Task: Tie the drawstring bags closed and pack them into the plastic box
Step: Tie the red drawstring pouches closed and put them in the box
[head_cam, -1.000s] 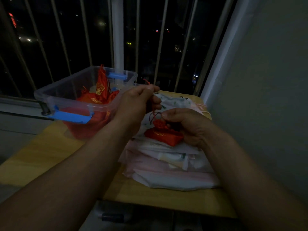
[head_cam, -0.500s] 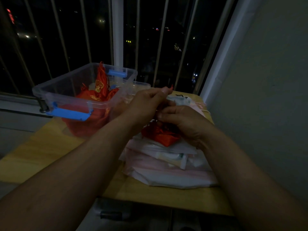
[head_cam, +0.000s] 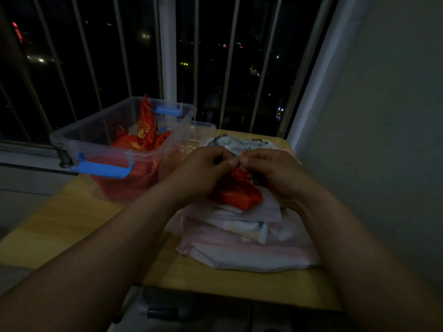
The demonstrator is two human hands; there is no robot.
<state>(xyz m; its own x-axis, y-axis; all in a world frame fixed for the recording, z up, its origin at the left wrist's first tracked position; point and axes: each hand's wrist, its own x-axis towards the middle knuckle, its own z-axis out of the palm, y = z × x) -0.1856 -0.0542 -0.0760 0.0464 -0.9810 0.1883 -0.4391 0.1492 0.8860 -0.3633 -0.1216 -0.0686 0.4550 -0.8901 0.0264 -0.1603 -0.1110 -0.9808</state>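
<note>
Currently: left hand (head_cam: 203, 168) and right hand (head_cam: 271, 171) pinch, seemingly, the cord (head_cam: 244, 153) of red drawstring bag (head_cam: 237, 195). Pull ends evenly; snug knot against gathered neck.

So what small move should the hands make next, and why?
Probably pull the red drawstring ends apart to tighten the tie: left hand and right hand both pinch them above the gathered neck of the small red fabric bag, not yet in the clear plastic box.

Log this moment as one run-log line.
step: tying red bag | left hand: pinches drawstring | right hand: pinches drawstring | red bag: resting on pale fabric stack | plastic box: packed bags inside
</note>
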